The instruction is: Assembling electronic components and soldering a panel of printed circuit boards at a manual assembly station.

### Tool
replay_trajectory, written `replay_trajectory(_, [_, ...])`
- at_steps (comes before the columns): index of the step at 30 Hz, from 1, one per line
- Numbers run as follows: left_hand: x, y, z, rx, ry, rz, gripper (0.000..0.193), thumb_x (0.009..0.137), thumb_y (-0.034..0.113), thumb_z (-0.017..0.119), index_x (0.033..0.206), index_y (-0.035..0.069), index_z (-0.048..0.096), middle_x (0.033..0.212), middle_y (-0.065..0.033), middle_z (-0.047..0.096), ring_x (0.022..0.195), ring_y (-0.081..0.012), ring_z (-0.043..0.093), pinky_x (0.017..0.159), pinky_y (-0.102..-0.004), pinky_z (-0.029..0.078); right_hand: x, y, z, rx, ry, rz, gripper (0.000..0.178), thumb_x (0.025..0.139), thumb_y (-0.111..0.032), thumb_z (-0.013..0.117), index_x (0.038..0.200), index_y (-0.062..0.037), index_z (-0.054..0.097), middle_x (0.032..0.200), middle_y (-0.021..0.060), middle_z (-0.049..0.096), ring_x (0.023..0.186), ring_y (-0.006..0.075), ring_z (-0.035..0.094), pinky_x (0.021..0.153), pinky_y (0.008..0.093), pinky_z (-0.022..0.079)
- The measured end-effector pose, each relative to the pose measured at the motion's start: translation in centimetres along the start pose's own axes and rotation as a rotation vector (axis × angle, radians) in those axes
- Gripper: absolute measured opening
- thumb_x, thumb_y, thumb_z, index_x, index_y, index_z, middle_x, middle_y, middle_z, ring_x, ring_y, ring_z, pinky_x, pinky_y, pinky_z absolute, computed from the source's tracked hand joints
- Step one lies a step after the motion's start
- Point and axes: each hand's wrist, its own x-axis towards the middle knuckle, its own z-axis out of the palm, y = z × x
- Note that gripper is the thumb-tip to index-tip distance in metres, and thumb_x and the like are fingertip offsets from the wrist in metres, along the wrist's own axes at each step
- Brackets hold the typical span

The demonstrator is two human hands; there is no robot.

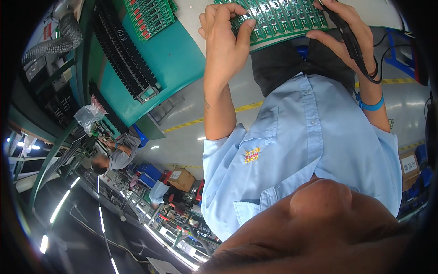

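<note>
A panel of green circuit boards [285, 20], carrying rows of small parts, lies at the table's near edge in front of me. Over its left end is my left hand [226, 32]. The thumb and index finger are bent toward each other in a pinch on the panel's surface; what is between them is too small to make out. My right hand [349, 32] is closed around a black corded tool [345, 34] with a slim handle like a soldering iron's. Its tip reaches the panel's right end, and its cable loops past my wrist, which wears a blue band [372, 106].
Another green board panel with red parts [148, 20] lies on the green mat [185, 61] at the left. Beside it stands a long black slotted rack [123, 52]. A flexible metallic duct [66, 39] is further left. Another person [119, 153] works at a bench beyond.
</note>
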Motion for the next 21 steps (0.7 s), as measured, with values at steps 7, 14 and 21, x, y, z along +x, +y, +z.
replay_trajectory(7, [-0.2, -0.6, 0.1, 0.094, -0.039, 0.023, 0.021, 0.092, 0.013, 0.065, 0.111, 0.003, 0.062, 0.11, -0.0136, 0.056, 0.1, -0.0288, 0.053, 0.095, -0.0383, 0.041, -0.5, 0.9, -0.2, 0.0, -0.013, 0.035, 0.063, 0.065, -0.012, 0.094, 0.12, 0.0024, 0.067, 0.108, 0.0149, 0.072, 0.092, 0.0275, 0.066, 0.085, 0.0349, 0.053])
replay_trajectory(14, [-1.1, -2.6, 1.2, -0.029, 0.317, 0.23, 0.046, 0.09, 0.015, 0.074, 0.133, 0.002, 0.06, 0.122, -0.0146, 0.056, 0.105, -0.0272, 0.053, 0.09, -0.0336, 0.044, 0.1, 0.0, 0.3, 0.047, 0.018, -0.023, 0.062, 0.066, -0.011, 0.093, 0.121, 0.0027, 0.066, 0.11, 0.0151, 0.072, 0.092, 0.0268, 0.066, 0.086, 0.0348, 0.053])
replay_trajectory(21, [-1.4, -2.5, 1.4, 0.203, 0.481, 0.266, 0.044, 0.093, 0.014, 0.07, 0.133, 0.0, 0.057, 0.131, -0.0173, 0.055, 0.115, -0.0309, 0.053, 0.095, -0.036, 0.043, 1.5, -1.1, -1.0, -0.073, -0.101, -0.272, 0.069, 0.08, 0.006, 0.08, 0.142, -0.005, 0.05, 0.132, 0.0218, 0.065, 0.098, 0.0217, 0.07, 0.083, 0.0289, 0.058])
